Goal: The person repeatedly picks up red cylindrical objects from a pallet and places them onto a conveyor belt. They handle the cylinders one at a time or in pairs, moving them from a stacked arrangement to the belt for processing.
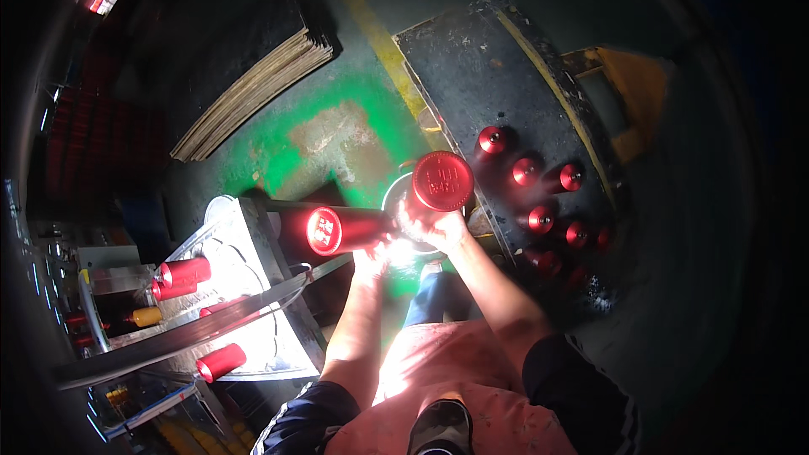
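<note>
My left hand [372, 259] is wrapped round the inner end of a glossy red metal cylinder [354, 230], which lies sideways with its stamped round end to the left. A second red metal cylinder [442, 182] is gripped from below by my right hand [447, 232]; its embossed round base tilts up and away from me. The inner ends of the two cylinders come close together in front of a round pale-rimmed container [389, 196]. Glare hides part of the left fingers and whatever lies between the hands.
Several red cylinders [541, 219] stand on a dark worn table [455, 59] to the right. At left, a brightly lit white-topped machine [291, 345] carries red cylinders beside a metal rail [211, 324]. A stack of flat sheets [253, 93] lies at far left on the green floor.
</note>
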A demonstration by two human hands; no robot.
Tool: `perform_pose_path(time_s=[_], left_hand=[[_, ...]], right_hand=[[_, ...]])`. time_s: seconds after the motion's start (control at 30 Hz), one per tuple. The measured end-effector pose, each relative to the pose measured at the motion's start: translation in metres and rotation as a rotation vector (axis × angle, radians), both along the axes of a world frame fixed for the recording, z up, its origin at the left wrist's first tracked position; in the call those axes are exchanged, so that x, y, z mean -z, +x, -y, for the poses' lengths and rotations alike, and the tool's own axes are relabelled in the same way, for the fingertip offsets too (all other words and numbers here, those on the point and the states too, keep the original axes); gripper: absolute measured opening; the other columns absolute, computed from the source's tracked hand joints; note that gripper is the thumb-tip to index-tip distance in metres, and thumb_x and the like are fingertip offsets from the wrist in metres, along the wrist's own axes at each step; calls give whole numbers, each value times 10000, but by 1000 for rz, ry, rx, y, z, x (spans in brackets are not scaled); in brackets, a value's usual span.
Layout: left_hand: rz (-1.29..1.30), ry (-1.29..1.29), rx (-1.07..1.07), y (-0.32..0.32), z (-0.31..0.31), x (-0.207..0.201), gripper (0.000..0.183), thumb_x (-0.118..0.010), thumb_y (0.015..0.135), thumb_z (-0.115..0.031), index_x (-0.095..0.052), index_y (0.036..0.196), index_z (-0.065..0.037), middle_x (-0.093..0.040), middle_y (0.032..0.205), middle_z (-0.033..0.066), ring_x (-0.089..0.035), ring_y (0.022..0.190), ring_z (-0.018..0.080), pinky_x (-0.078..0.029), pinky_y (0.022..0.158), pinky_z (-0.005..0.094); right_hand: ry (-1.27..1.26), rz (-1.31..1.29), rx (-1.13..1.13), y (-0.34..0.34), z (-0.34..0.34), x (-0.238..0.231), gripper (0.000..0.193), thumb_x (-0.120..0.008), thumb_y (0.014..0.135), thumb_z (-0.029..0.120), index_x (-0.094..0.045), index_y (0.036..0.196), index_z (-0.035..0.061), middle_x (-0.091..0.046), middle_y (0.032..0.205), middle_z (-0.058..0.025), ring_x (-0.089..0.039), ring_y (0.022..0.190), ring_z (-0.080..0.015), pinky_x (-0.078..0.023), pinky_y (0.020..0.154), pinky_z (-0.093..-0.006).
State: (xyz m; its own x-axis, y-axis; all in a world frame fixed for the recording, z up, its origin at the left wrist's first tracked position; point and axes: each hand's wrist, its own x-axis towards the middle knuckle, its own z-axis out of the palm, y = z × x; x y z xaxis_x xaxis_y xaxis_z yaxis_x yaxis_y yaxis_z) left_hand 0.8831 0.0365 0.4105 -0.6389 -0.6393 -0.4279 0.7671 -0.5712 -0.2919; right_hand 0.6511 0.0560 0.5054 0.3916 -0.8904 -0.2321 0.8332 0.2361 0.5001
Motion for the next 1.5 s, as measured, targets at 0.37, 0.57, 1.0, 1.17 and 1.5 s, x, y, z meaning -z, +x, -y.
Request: perform_pose_path(time_s=[0.37, 0.57, 1.0, 1.17, 1.5], left_hand=[[-50, -50, 209, 12, 12, -78, 582, -516, 928, -503, -545, 1269, -32, -519, 1215, 336, -598, 861, 414, -587, 540, 368], [114, -247, 157, 14, -10, -100, 504, -552, 937, -419, -564, 1239, -16, -536, 1207, 348, -609, 868, 427, -590, 520, 355], [148, -431, 271, 195, -179, -246, 419, -556, 970, -336, -567, 1203, 12, -648, 1065, 272, -687, 809, 338, -619, 686, 370], [571, -472, 173, 373, -249, -243, 300, -628, 939, -251, -628, 1103, 1, -683, 1057, 165, -692, 865, 237, -594, 735, 354], [764, -491, -69, 719, -283, -236, 403, -474, 990, -365, -609, 1077, 4, -699, 945, 158, -703, 859, 269, -594, 724, 411]], right_hand=[[-197, -405, 210, 40, -30, -80, 629, -494, 931, 506, -563, 1185, -65, -636, 1036, -289, -645, 867, -415, -599, 729, -441], [-198, -285, 98, 38, -69, -99, 562, -504, 937, 427, -558, 1192, -70, -631, 1038, -309, -658, 881, -418, -610, 692, -443], [-217, -576, 77, 66, -255, -96, 557, -535, 964, 402, -498, 1366, 18, -492, 1341, -282, -572, 1089, -476, -616, 722, -452], [-180, -232, -72, 151, -304, -90, 575, -586, 932, 370, -461, 1376, 26, -449, 1358, -282, -506, 1137, -511, -571, 840, -563], [-322, -171, -280, 429, -258, -103, 440, -516, 981, 406, -526, 1377, 215, -384, 1354, -273, -469, 1148, -456, -572, 855, -502]])
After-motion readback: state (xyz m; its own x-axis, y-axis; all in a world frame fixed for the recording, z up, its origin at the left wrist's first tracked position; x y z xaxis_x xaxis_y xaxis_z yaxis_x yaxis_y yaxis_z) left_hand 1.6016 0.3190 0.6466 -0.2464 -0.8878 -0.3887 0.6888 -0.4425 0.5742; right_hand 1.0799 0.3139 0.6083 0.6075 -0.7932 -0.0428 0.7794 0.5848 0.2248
